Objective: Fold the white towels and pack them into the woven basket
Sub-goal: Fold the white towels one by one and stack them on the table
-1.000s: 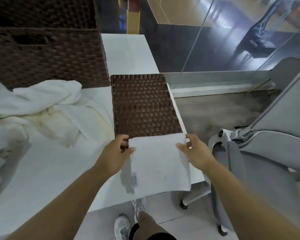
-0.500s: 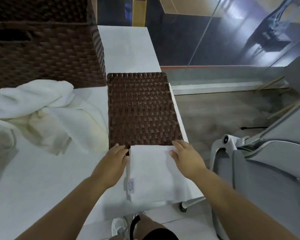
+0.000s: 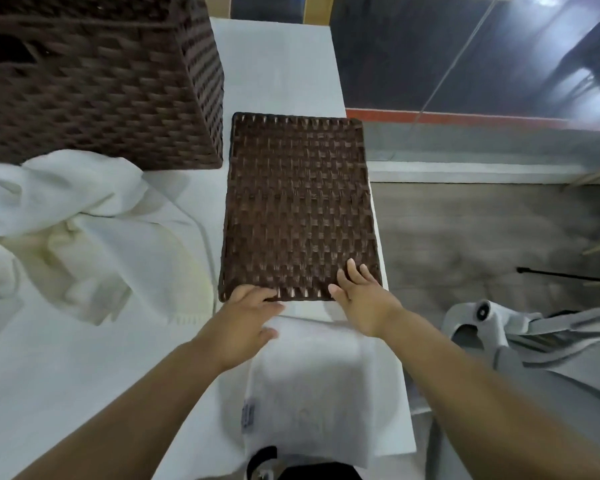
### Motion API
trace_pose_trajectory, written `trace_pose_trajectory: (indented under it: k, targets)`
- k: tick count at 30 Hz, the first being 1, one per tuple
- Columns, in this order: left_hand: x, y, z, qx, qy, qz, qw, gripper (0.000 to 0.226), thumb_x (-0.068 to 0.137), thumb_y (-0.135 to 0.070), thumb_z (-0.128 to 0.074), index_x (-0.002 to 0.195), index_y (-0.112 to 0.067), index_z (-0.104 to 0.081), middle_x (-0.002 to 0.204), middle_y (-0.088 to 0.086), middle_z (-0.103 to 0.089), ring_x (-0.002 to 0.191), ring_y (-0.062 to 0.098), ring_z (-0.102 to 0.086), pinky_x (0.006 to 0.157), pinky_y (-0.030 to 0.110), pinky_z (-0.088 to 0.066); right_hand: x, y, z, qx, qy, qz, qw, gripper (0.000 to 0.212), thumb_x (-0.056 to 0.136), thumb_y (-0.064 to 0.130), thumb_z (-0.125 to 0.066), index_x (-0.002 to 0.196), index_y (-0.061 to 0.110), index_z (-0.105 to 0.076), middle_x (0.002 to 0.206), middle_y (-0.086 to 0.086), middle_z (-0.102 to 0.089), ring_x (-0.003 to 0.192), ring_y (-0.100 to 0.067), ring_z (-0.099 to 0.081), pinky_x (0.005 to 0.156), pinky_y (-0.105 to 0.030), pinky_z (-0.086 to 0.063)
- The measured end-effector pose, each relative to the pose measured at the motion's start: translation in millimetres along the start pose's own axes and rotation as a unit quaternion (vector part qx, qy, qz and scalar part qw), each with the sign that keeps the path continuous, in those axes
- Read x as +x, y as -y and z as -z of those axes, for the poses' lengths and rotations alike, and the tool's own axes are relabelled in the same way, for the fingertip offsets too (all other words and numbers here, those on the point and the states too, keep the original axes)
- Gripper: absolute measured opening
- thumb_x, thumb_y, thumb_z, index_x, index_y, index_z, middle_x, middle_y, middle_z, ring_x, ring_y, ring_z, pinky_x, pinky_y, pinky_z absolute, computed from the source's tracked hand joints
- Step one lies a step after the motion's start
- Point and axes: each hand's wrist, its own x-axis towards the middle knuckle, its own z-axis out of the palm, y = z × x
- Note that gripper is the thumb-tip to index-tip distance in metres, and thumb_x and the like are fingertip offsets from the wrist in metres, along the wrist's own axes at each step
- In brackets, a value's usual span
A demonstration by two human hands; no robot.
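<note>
Grey wood-look flooring (image 3: 465, 230) and a dark glass partition (image 3: 465, 57) border a white desk (image 3: 49, 375) at which a person stands, both bare forearms reaching forward. At the desk's far left stands a tall, dark brown woven basket (image 3: 101, 81); its inside is out of view, so what it holds cannot be told. Just beside it, to the right, a flat woven lid (image 3: 298, 209) of the same brown weave lies on the desk along its right edge. The left hand (image 3: 243, 323) reaches to the lid's near-left corner with fingers bent at its edge; whether they actually grip it cannot be told. The right hand (image 3: 361, 296) rests with fingers straight and spread on the lid's near-right corner, holding nothing. Below the hands, a folded white towel (image 3: 309, 386) lies flat at the desk's near edge, a small label showing on its left side. A heap of unfolded white towels (image 3: 66, 230) sprawls over the left part of the desk, in front of the basket. A grey office chair (image 3: 534, 341) stands on the floor to the right.
</note>
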Motion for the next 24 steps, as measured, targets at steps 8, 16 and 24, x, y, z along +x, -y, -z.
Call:
trace_pose_trajectory:
  k: [8,16,24]
  targets:
    - [5,6,-2,-0.061,0.042,0.033,0.997,0.041,0.090,-0.047,-0.051,0.126,-0.027,-0.055,0.125,-0.010,-0.047,0.115,0.007,-0.039,0.095,0.021,-0.034,44,10,50,-0.066,-0.018,0.028,0.997,0.051,0.105,0.032,-0.013,0.152,0.013,-0.006,0.159,-0.007,0.009,0.146,-0.026,0.013,0.117,-0.035,0.005]
    - [0,8,0,-0.100,0.077,0.059,0.990,0.050,0.077,-0.059,-0.061,0.118,-0.031,-0.054,0.113,-0.016,-0.042,0.093,0.003,-0.050,0.082,0.023,-0.046,-19,1,18,0.014,-0.122,0.151,0.981,0.064,0.089,0.056,-0.037,0.140,0.018,-0.045,0.145,-0.002,-0.041,0.136,-0.022,-0.031,0.111,-0.031,-0.028]
    - [7,2,-5,-0.106,0.021,0.080,0.991,0.026,0.081,-0.043,-0.066,0.091,-0.028,-0.048,0.093,-0.010,-0.046,0.081,0.008,-0.047,0.062,0.019,-0.032,-42,-13,-24,-0.007,-0.033,0.134,0.990,0.049,0.090,0.048,-0.052,0.133,0.025,-0.049,0.136,0.005,-0.049,0.125,-0.021,-0.041,0.103,-0.033,-0.034]
